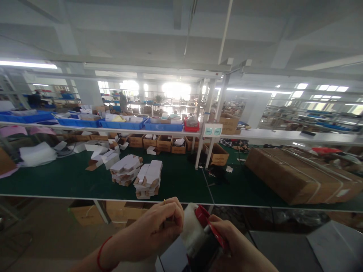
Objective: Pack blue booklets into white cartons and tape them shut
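Note:
My right hand point(231, 240) grips a red tape dispenser point(202, 215) that carries a wide, whitish roll of tape point(191, 224). The dispenser's lower part is dark and blurred. Just left of the roll is my left hand point(161, 223), its fingers curled into a pinch and a red cord round the wrist. Whatever lies between those fingertips is hidden. Under both hands, a white box surface point(173, 255) shows in part at the bottom of the view.
Ahead stands a green-topped bench point(181, 181) bearing stacks of flat white cartons point(149, 177). A large strapped cardboard box point(289, 173) lies on the right. Blue bins point(164, 125) and a red bin point(192, 126) line the shelf. Cardboard boxes point(85, 212) sit below the bench.

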`<state>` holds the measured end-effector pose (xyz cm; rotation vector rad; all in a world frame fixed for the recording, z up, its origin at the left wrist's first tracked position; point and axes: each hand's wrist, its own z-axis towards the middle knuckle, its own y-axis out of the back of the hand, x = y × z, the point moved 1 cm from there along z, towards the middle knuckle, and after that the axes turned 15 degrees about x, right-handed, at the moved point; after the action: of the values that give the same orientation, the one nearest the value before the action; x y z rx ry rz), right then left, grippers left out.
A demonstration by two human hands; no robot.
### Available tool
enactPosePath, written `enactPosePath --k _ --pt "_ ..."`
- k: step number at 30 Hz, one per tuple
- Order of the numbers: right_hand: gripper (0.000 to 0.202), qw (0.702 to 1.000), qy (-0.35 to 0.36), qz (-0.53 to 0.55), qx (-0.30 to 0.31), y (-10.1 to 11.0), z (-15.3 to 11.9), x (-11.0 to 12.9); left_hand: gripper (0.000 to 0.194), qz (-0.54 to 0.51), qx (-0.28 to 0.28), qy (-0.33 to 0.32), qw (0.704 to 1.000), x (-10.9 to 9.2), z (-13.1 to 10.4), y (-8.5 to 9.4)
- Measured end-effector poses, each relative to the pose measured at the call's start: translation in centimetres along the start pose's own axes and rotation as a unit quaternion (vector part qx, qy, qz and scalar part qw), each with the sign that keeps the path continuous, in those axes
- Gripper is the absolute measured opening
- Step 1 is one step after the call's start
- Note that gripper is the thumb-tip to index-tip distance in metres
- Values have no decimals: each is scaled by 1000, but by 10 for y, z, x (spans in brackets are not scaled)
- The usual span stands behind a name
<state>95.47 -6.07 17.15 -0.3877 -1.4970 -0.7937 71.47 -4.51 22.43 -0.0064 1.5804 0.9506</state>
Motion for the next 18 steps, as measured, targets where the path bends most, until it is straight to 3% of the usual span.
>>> enactPosePath --k 2,6,9,12,16,18 --pt "51 998 -25 55 -6 -1 -2 6 18 -31 -31 -2 999 6 1 -2" --pt "62 996 -61 60 0 1 -3 1 19 -113 -54 11 992 20 9 -7" --pt "56 997 -53 61 9 4 -3 -7 29 -117 -61 39 990 24 17 -10" --pt "52 994 -59 89 39 6 -3 -11 24 -147 -78 64 984 24 23 -10" --pt "51 995 -59 77 39 7 0 -13 37 -206 -44 87 974 21 30 -14" --pt "48 994 -70 66 51 6 2 -18 24 -200 -20 99 975 22 32 -17"
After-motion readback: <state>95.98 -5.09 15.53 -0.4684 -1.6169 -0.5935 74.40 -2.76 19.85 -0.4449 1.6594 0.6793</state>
